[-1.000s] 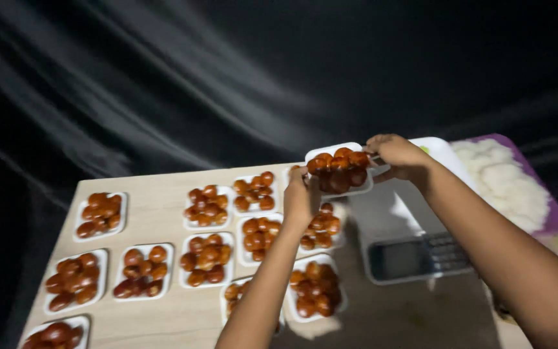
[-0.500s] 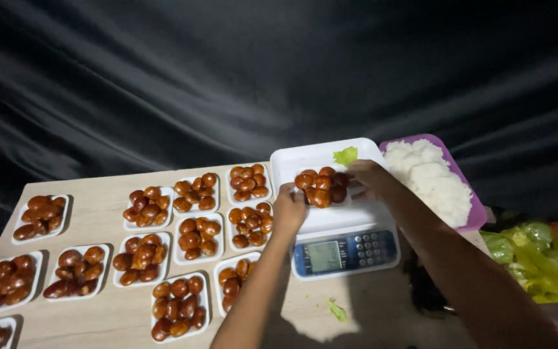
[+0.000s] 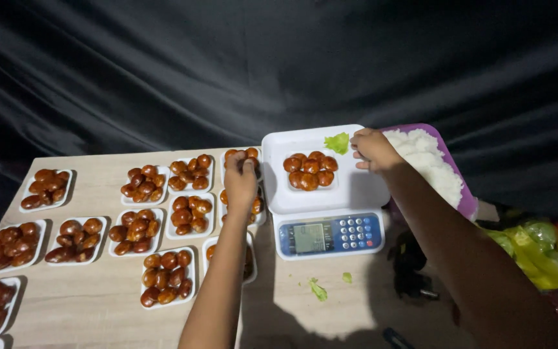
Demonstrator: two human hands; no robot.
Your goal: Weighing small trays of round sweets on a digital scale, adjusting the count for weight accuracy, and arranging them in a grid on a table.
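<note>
One small white tray of glazed brown pieces (image 3: pixel 310 172) sits on the white digital scale (image 3: pixel 321 194); eleven further filled white trays (image 3: pixel 138 230) are visible on the wooden table (image 3: pixel 92 297). Left hand (image 3: pixel 241 181) curled, grip undeterminable; right hand (image 3: pixel 372 150) loosely open, touching the scale.

Small tray of brown sweets (image 3: pixel 310 171) on white scale (image 3: pixel 321 194); right hand (image 3: pixel 372 148) at scale edge, left hand (image 3: pixel 241 181) over filled trays (image 3: pixel 163 213).

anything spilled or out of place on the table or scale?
Yes. Green scraps lie loose on the bare table in front of the scale, and a green piece sits on the scale pan beside the small tray of brown fruit. The other trays look tidy in rows.
</note>
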